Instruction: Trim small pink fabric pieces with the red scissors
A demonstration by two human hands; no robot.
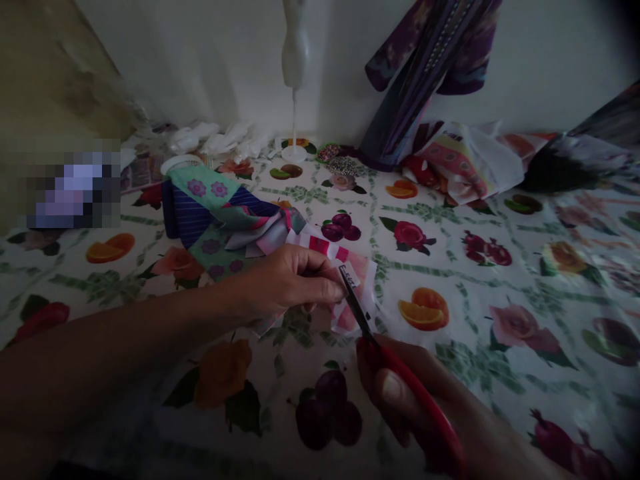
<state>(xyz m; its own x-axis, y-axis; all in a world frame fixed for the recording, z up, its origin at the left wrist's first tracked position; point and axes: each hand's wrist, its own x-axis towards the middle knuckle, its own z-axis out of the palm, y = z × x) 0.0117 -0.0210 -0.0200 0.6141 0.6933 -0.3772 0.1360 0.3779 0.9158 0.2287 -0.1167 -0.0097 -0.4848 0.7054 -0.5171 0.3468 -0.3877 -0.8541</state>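
Observation:
My left hand (295, 280) is closed in a pinch on a small white paper label (350, 275) with dark lettering. In my right hand (400, 393) are scissors (427, 400) with red handles and dark blades. The blades point up and left, and their tips lie at the label beside my left fingertips. I cannot tell whether the blades touch it. Under the label is a pink and white printed plastic packet (367, 283), partly covered by my left hand. Just behind that hand lies folded patchwork cloth (200, 207) in green and striped blue, with loose strips at its right end.
A fruit-and-flower tablecloth (465, 293) covers the table. Along the wall stand a white mannequin stand (294, 155), a purple patterned garment (400, 113), white plastic bags (220, 139) and a printed bag (465, 157). A small pile of beads (343, 165) sits near the stand.

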